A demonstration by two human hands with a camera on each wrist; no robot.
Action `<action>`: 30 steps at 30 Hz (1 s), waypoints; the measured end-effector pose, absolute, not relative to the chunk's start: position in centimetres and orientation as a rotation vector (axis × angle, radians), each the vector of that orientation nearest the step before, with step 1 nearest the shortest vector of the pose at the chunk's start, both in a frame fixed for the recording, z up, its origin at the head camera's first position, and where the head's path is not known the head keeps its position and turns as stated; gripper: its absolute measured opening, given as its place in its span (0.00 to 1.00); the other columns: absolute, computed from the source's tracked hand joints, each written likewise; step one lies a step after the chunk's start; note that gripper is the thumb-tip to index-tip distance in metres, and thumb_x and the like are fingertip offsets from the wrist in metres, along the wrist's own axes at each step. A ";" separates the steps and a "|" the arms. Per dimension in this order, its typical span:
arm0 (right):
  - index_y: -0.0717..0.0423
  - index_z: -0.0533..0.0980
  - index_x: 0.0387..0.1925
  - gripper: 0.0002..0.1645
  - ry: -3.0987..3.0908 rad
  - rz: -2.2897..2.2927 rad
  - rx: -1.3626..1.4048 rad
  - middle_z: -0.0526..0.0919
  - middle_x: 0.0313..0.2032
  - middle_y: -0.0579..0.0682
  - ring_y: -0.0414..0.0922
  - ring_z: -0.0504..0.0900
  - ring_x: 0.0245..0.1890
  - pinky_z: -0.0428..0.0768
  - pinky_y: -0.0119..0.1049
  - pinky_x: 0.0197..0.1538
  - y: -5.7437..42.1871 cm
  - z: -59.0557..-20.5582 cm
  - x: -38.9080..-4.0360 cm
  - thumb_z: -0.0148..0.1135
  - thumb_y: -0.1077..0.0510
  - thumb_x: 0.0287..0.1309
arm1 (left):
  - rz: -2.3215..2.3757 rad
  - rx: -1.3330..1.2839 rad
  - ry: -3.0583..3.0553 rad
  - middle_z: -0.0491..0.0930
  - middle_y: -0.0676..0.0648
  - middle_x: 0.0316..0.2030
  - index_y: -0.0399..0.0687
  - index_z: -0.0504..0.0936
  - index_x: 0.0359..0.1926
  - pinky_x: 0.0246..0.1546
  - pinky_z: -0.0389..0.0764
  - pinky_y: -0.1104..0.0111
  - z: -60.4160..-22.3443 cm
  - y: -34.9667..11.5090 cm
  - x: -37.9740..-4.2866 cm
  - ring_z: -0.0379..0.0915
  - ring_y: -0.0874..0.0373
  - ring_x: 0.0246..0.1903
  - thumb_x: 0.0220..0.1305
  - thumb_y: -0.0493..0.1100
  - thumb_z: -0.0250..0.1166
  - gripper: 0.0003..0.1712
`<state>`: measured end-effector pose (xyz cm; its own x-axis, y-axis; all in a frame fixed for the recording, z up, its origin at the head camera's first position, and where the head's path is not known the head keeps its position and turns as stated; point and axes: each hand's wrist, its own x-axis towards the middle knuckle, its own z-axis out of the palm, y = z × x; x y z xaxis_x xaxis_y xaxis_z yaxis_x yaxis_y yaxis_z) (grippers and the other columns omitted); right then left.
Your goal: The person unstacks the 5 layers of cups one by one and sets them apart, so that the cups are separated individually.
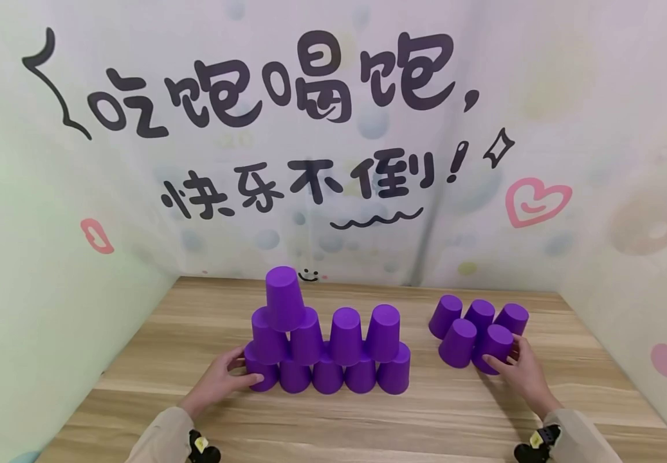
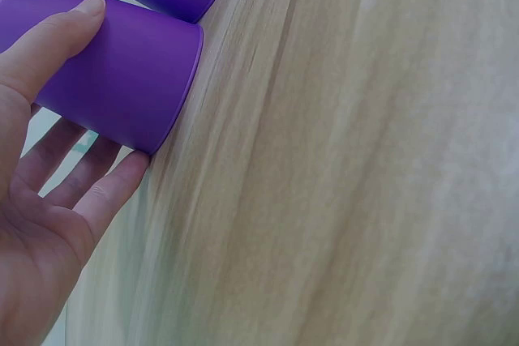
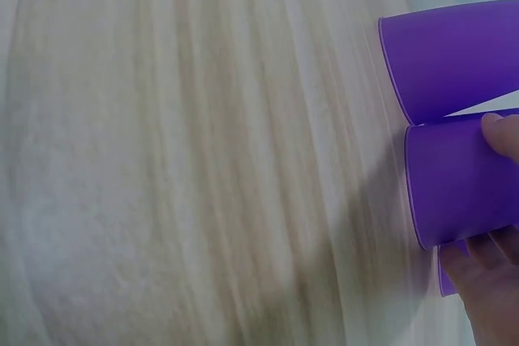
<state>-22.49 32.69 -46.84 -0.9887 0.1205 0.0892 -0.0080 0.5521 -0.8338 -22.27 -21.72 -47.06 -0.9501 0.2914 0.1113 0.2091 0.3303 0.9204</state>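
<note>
At a wood-grain table, grips the end tapered purple cup under a stack in wide-spread left hand; in similarly spread right hand, grips a clustered purple cup.

Head: we look forward and down across table, farthest back. Left wrist: we face table's left part, close, rolled sideways; left hand shared with head. Right wrist: likewise, table's right; right hand shared with head.
</note>
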 end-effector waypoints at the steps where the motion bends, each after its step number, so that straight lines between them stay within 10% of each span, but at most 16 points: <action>1: 0.76 0.45 0.59 0.46 -2.642 1.414 -0.083 0.58 0.53 0.76 0.67 0.60 0.54 0.62 0.55 0.56 32.7 -46.7 -22.4 0.62 0.57 0.52 | 1.713 0.475 2.499 0.68 0.32 0.52 0.30 0.64 0.58 0.49 0.73 0.59 -47.1 -21.7 -22.3 0.67 0.40 0.49 0.48 0.39 0.68 0.37; 8: 0.76 0.47 0.60 0.44 -2.532 1.316 0.059 0.59 0.53 0.77 0.70 0.60 0.52 0.62 0.60 0.53 33.2 -42.8 -22.4 0.61 0.60 0.52 | 1.714 0.470 2.495 0.69 0.34 0.51 0.32 0.63 0.58 0.48 0.74 0.63 -47.4 -21.8 -22.3 0.68 0.41 0.49 0.49 0.40 0.68 0.37; 16: 0.65 0.48 0.64 0.43 -2.434 1.238 0.255 0.61 0.56 0.70 0.52 0.63 0.58 0.66 0.15 0.50 31.4 -35.0 -23.2 0.61 0.58 0.53 | 1.719 0.479 2.503 0.69 0.34 0.51 0.31 0.62 0.59 0.47 0.74 0.63 -47.4 -22.0 -22.1 0.68 0.41 0.49 0.49 0.39 0.67 0.37; 30: 0.62 0.53 0.61 0.40 -2.340 1.657 0.752 0.64 0.57 0.62 0.55 0.64 0.58 0.65 0.47 0.58 18.7 -27.2 -25.0 0.62 0.65 0.50 | 1.717 0.492 2.510 0.70 0.34 0.51 0.32 0.64 0.58 0.48 0.74 0.64 -47.3 -21.8 -22.2 0.68 0.40 0.49 0.48 0.40 0.68 0.37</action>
